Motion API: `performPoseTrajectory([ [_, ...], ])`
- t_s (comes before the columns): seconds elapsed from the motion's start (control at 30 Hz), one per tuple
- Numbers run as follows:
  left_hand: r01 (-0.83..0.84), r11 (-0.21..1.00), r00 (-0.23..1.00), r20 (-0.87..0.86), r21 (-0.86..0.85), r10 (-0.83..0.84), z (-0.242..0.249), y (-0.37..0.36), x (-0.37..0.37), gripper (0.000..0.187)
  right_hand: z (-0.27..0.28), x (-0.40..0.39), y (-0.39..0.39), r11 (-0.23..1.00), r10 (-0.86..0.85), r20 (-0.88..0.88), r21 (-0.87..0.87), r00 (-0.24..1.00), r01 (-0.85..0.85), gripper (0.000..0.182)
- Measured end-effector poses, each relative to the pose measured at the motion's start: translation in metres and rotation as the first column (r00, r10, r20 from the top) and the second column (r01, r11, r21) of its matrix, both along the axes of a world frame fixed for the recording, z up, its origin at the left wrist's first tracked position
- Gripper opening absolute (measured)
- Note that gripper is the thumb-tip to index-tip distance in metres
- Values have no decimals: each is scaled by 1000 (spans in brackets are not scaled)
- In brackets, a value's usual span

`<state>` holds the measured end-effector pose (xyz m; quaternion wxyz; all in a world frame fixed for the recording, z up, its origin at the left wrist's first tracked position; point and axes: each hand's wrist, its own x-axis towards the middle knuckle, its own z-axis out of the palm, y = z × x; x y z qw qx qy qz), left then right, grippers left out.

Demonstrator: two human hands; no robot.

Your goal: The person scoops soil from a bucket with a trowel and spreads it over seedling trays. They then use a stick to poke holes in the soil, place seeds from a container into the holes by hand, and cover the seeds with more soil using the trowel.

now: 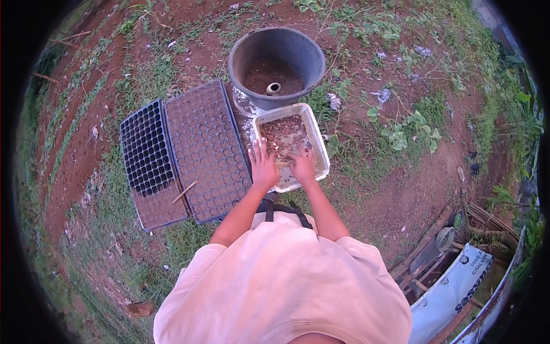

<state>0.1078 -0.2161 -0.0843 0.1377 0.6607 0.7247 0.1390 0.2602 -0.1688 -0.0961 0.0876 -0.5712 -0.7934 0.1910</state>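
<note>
A white plastic basket (319, 140) holds a layer of small reddish-brown pieces that look like seeds (285, 127), spread mostly over its far half. My left hand (264, 168) lies at the basket's left side with its fingers stretched out and apart, the fingertips over the inner edge. Inside the basket, my right hand (303, 166) reaches down with bent, slightly parted fingers close over the bottom. A narrow light strip shows between the two hands. Few pieces lie on the near part of the basket floor.
Behind the basket stands a large dark tub (238, 66) with soil and a small pale cylinder (273, 88). To the left lie a soil-filled seedling tray (206, 132) and a partly filled one (144, 149), with a stick (185, 191) across them. A printed banner (452, 292) hangs at lower right.
</note>
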Motion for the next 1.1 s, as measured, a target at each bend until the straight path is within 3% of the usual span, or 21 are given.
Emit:
performPoseTrajectory([
  [0.2,-9,1000,1000,-7,-12,9,0,0,1,40,-7,-15,3,999,34,-37,-1,999,-34,32],
  [0.27,-12,1000,1000,22,17,11,-2,0,1,36,-8,-19,3,998,-46,13,-43,999,46,24],
  [0.4,-7,999,1000,17,-52,8,1,1,0,40,-15,-19,4,994,-77,4,-76,997,77,24],
  [0.6,-3,996,1000,14,-84,4,5,1,0,44,-17,-22,2,997,-63,-48,35,997,65,23],
  [0.83,-23,999,997,71,-30,25,7,-1,0,58,-7,-19,5,988,-86,-398,87,914,130,18],
  [0.9,-93,994,978,192,57,81,9,-7,0,58,-3,-16,6,985,-64,-472,109,879,131,18],
  [0.97,-99,989,971,230,113,71,12,-15,-8,59,-4,-15,6,968,-248,-568,-178,784,178,18],
  [1.1,-150,964,961,260,218,90,33,-31,-32,57,8,-31,-1,984,-174,-673,-140,719,106,18],
])
